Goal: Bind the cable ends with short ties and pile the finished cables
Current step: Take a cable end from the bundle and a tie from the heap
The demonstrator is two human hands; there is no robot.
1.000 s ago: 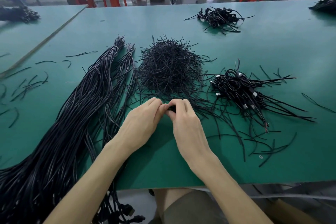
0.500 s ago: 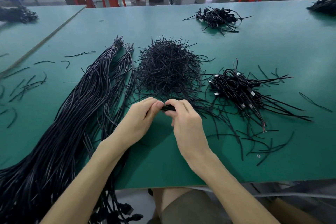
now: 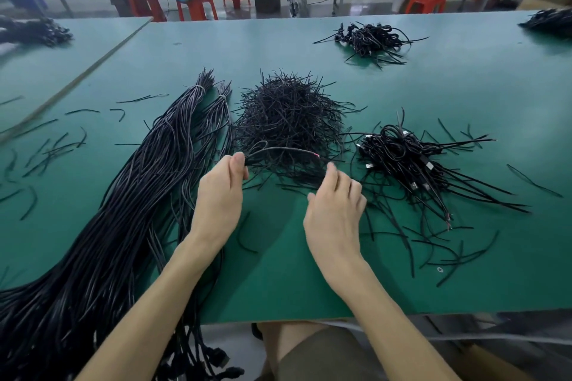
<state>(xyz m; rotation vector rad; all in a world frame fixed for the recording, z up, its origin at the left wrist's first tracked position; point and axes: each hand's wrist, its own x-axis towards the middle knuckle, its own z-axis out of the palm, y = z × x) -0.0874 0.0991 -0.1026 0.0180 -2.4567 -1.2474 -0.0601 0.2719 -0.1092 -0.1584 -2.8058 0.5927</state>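
Note:
My left hand (image 3: pixel 219 195) pinches a coiled black cable (image 3: pixel 278 150) whose free end, with a red tip, points right over the heap of short black ties (image 3: pixel 288 116). My right hand (image 3: pixel 334 210) hovers apart from it with relaxed fingers and holds nothing. A pile of bound cables (image 3: pixel 405 158) lies just right of the right hand. A long bundle of loose black cables (image 3: pixel 133 204) runs from the table's middle down past the front edge on the left.
Stray ties (image 3: pixel 433 254) lie scattered on the green table (image 3: pixel 278 281) at right and far left. Another cable pile (image 3: pixel 371 39) sits at the back. Red stools (image 3: pixel 198 6) and a seated person stand beyond the table.
The hands, which met on the cable in front of me, have separated. The left hand has lifted the coiled cable up and left; the right hand has let go and moved right.

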